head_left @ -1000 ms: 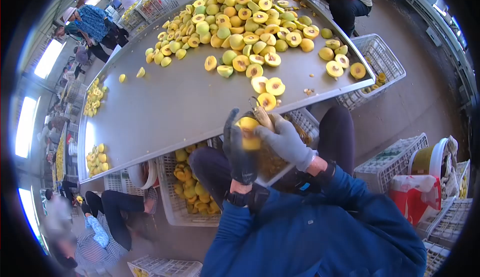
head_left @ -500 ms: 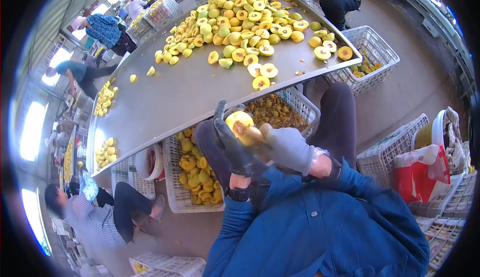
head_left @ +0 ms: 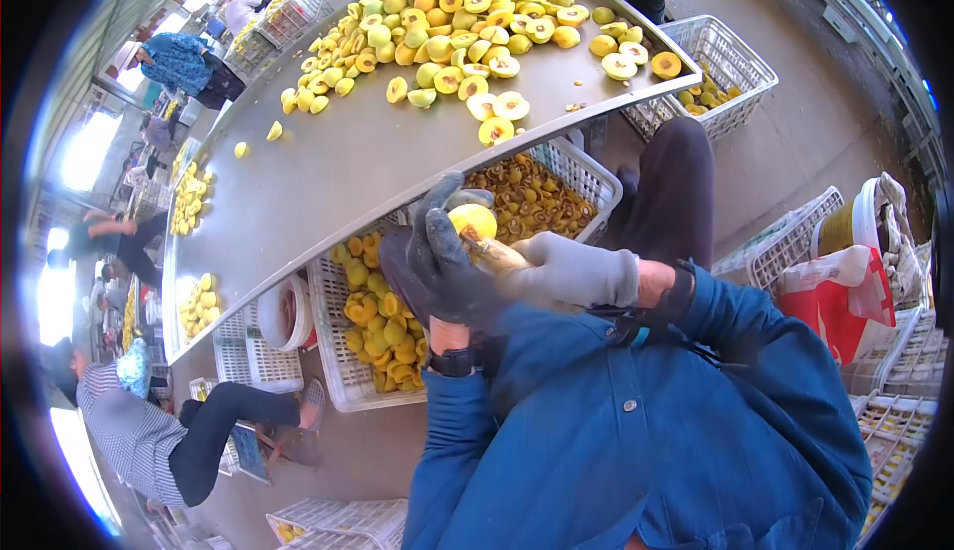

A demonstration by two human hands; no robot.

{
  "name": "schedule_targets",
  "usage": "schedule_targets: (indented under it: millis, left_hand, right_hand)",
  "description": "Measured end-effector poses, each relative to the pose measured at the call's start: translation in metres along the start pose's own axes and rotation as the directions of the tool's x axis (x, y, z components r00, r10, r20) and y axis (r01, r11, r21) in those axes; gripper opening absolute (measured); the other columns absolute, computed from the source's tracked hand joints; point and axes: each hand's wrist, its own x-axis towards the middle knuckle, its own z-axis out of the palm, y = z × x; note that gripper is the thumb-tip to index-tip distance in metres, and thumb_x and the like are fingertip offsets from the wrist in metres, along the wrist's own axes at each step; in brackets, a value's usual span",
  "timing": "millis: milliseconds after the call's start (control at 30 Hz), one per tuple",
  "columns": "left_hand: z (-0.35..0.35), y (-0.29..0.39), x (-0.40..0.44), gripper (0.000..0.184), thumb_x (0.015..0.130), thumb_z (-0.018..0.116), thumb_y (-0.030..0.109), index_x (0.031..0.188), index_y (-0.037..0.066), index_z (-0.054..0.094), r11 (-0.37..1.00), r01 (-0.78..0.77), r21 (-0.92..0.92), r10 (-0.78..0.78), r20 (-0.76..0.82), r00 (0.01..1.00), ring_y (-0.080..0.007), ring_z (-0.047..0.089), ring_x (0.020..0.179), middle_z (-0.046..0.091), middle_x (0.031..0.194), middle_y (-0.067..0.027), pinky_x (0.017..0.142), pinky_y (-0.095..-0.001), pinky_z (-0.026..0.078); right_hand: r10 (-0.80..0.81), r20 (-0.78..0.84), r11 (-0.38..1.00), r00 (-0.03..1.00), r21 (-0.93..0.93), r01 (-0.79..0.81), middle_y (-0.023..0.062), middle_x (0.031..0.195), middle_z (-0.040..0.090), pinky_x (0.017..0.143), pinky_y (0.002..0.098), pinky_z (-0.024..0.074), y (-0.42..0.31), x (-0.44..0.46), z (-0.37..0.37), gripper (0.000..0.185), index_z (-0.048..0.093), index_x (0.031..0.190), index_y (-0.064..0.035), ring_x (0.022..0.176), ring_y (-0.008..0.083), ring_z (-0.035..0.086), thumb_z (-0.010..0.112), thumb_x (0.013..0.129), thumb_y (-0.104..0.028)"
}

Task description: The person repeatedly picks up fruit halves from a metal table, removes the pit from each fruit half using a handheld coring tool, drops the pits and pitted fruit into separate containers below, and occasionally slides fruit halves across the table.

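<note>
In a dark, stained glove, my left hand [head_left: 442, 252] wraps round a yellow halved fruit [head_left: 473, 221] above my lap. My right hand [head_left: 576, 268], gloved in grey, is closed on a tool with a pale handle [head_left: 505, 257], whose tip meets the fruit. The tip itself is partly hidden by the fruit and fingers. Beyond my hands, a metal table [head_left: 328, 177] bears a large heap of halved fruit [head_left: 437, 48]. Below its edge sit a crate of yellow halves [head_left: 383, 326] and a crate of brownish pits and scraps [head_left: 542, 197].
Another crate [head_left: 730, 73] stands past the table's right corner. At the right are a red bag [head_left: 830, 302], a bucket [head_left: 855, 217] and stacked crates [head_left: 899, 441]. A seated co-worker [head_left: 139, 421] is at the lower left; other people stand farther back.
The view has shifted, so the table sits higher and farther left. My hands have lowered from the table's edge towards my lap, with the fruit and tool still held. The fruit has turned in my left hand.
</note>
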Motion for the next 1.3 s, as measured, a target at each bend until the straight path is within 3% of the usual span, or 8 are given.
schedule_targets:
  millis: [300,400,500,733,867,967,1167,1300]
  left_hand:
    - [0.007,-0.007,-0.006,0.056,0.102,0.039,0.044,0.125,-0.005,0.055,0.999,0.047,0.004,-0.047,0.11,0.993,-0.0205,0.065,0.078,0.069,0.09,-0.0129,0.075,-0.0325,0.053]
    - [0.0,-0.015,0.006,0.057,0.101,0.041,0.045,0.125,-0.005,0.054,0.996,0.088,-0.008,-0.081,0.288,0.954,-0.0201,0.065,0.078,0.069,0.089,-0.0125,0.075,-0.0318,0.053]
    - [0.012,-0.022,0.013,0.06,0.1,0.041,0.052,0.123,-0.001,0.056,0.948,0.272,-0.165,-0.217,0.291,0.932,-0.0205,0.064,0.074,0.068,0.087,-0.0124,0.071,-0.0323,0.053]
    - [0.065,-0.031,0.023,0.061,0.098,0.043,0.055,0.121,0.0,0.054,0.464,0.432,-0.774,-0.558,0.123,0.82,-0.024,0.064,0.079,0.064,0.098,-0.0148,0.066,-0.0335,0.056]
    - [0.068,-0.06,0.031,0.063,0.101,0.036,0.053,0.132,-0.001,0.047,0.79,0.402,-0.463,-0.48,-0.058,0.876,-0.0257,0.066,0.091,0.064,0.104,-0.0148,0.079,-0.0362,0.057]
    - [0.054,-0.094,0.032,0.063,0.101,0.035,0.053,0.132,-0.001,0.047,0.692,0.496,-0.524,-0.612,-0.062,0.788,-0.0249,0.065,0.091,0.064,0.105,-0.0145,0.082,-0.0364,0.056]
    - [0.031,-0.079,0.047,0.05,0.103,0.036,0.037,0.126,-0.004,0.055,0.877,0.446,0.179,-0.423,-0.152,0.893,-0.0219,0.061,0.104,0.063,0.116,-0.0112,0.093,-0.0328,0.049]
    - [-0.051,-0.133,0.017,0.046,0.103,0.038,0.032,0.123,-0.004,0.058,0.9,0.424,0.103,-0.363,-0.363,0.858,-0.0274,0.058,0.111,0.061,0.122,-0.0157,0.098,-0.0397,0.045]
  right_hand:
    - [0.02,0.134,0.988,0.991,0.149,-0.04,-0.0038,0.056,0.047,0.038,0.0245,0.032,0.013,0.0,-0.019,0.022,0.059,0.084,-0.0072,0.042,0.0063,0.043,0.06,0.089,-0.029]
    - [-0.538,-0.054,0.805,0.841,-0.33,0.494,-0.0044,0.055,0.046,0.038,0.0247,0.0307,0.062,0.038,-0.026,0.021,0.06,0.08,-0.0082,0.042,0.0063,0.042,0.06,0.089,-0.028]
    - [0.055,0.193,0.991,0.98,0.11,-0.077,-0.0037,0.059,0.05,0.042,0.0226,0.0339,0.015,0.011,-0.038,0.021,0.061,0.079,-0.0085,0.047,0.0059,0.046,0.06,0.089,-0.027]
    - [-0.068,0.309,0.849,0.949,0.518,-0.108,-0.0038,0.062,0.052,0.046,0.0211,0.036,0.02,0.03,-0.061,0.021,0.062,0.079,-0.0077,0.051,0.0046,0.047,0.059,0.09,-0.025]
    - [0.026,0.318,0.811,0.948,0.548,-0.206,-0.0014,0.068,0.059,0.054,0.0229,0.042,0.029,0.036,-0.093,0.021,0.065,0.083,-0.0037,0.061,0.0058,0.054,0.061,0.089,-0.024]
    - [-0.141,-0.244,0.931,0.96,-0.361,0.045,0.0113,0.074,0.065,0.064,0.0324,0.0494,0.065,0.063,-0.109,0.029,0.063,0.098,0.0044,0.067,0.0182,0.061,0.064,0.085,-0.022]
    - [-0.169,-0.409,0.946,0.897,-0.323,0.031,0.02,0.079,0.065,0.071,0.0386,0.049,0.075,0.08,-0.108,0.031,0.061,0.098,0.0036,0.076,0.028,0.064,0.064,0.084,-0.024]
    - [-0.105,-0.383,0.914,0.918,-0.4,-0.062,0.026,0.082,0.064,0.072,0.0432,0.0493,0.086,0.089,-0.117,0.033,0.061,0.096,0.0026,0.078,0.0398,0.065,0.063,0.085,-0.028]
